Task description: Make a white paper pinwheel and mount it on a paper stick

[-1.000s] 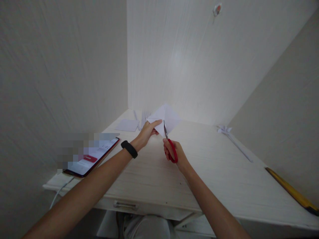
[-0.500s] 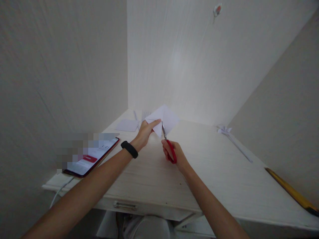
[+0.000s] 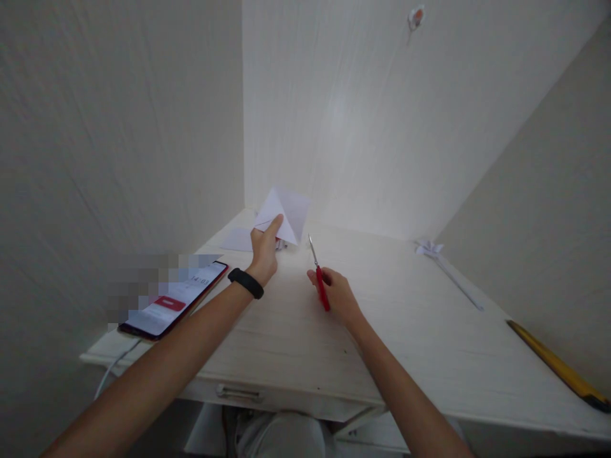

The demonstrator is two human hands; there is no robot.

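Observation:
My left hand (image 3: 265, 247) pinches a white sheet of paper (image 3: 293, 210) with creases and a slit at its left, lifted above the white desk. The thumb lies on top of the sheet; the other fingers are mostly hidden behind it. My right hand (image 3: 338, 296) is closed on a pair of scissors (image 3: 321, 286) with red handles. Their metal blades point up and away, look closed together, and stand apart from the sheet, to its right.
A phone (image 3: 172, 305) with a lit screen lies at the desk's left, a cable below it. Behind my left hand is another piece of white paper (image 3: 236, 239). To the right are a pinwheel-like paper shape on a stick (image 3: 451, 277) and a yellow-and-black tool (image 3: 556, 364). Walls enclose the desk (image 3: 286, 343).
My left hand has moved the paper left and slightly up, away from the scissors. The scissors have turned in my right hand, which stays at nearly the same place.

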